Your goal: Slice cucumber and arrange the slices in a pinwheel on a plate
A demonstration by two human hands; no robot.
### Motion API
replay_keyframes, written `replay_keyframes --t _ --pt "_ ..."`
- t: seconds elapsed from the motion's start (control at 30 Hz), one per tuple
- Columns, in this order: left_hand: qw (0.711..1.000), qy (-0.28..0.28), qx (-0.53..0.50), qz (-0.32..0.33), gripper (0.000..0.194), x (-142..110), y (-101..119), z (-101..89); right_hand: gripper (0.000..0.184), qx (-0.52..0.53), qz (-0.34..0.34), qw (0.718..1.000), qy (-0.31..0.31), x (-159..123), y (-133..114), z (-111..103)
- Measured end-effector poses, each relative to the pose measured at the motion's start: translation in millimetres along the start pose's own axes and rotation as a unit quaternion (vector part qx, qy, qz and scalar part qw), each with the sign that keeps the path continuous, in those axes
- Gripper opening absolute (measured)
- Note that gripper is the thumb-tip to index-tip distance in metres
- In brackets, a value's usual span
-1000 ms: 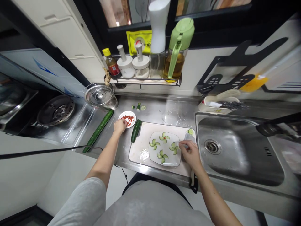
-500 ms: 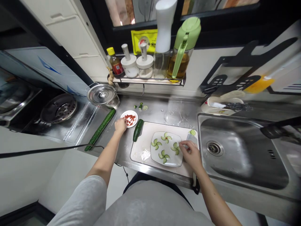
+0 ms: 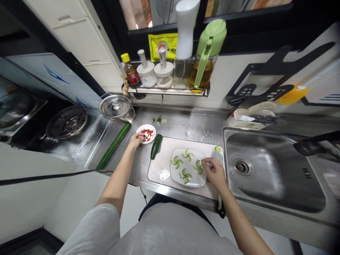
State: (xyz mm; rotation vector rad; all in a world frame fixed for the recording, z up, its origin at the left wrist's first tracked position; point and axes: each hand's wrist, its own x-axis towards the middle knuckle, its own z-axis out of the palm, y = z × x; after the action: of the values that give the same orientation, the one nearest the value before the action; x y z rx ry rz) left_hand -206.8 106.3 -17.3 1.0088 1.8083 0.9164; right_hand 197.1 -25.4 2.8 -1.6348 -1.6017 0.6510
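Note:
My left hand [image 3: 135, 140] is at the left rim of a small white plate [image 3: 153, 137] holding chopped red bits [image 3: 147, 134]. Its fingertips are pinched together over the bits; whatever is between them is too small to name. My right hand [image 3: 215, 173] hovers at the right edge of a larger white plate [image 3: 176, 180], thumb and forefinger closed together beside a cucumber-slice pinwheel [image 3: 198, 167]. I cannot make out anything between those fingers. Several such pinwheels lie on this plate, and the far one [image 3: 188, 155] has red at its centre. The plate rests on a pale cutting board [image 3: 156, 174].
A cut cucumber [image 3: 156, 147] lies on the board's left edge, a long cucumber [image 3: 113, 146] farther left. Cucumber scraps [image 3: 158, 119] sit behind. A knife handle [image 3: 220, 205] juts over the counter front beside my right forearm. The sink [image 3: 271, 177] is right, a lidded pot [image 3: 117, 108] back left.
My left hand has turned slightly, so its pinched fingertips now show over the red bits. My right hand has barely moved, a touch to the left.

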Motion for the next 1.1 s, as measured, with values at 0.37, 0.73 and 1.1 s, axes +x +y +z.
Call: replay_keyframes --t 0.37,0.73,1.1 --pt "0.996 0.024 -0.073 -0.042 0.02 -8.3 6.3 -4.7 0.028 0.004 0.006 1.0 -0.005 -4.3 -0.1 0.6" --pt "0.995 0.02 -0.086 -0.036 0.024 -37.8 31.7 6.8 0.027 0.0 -0.005 1.0 -0.004 -9.6 -5.8 -0.3" --pt "0.933 -0.328 0.027 0.146 0.021 -198.1 28.0 135.2 0.015 -0.009 -0.025 0.991 -0.13 -55.9 -39.4 -5.4"
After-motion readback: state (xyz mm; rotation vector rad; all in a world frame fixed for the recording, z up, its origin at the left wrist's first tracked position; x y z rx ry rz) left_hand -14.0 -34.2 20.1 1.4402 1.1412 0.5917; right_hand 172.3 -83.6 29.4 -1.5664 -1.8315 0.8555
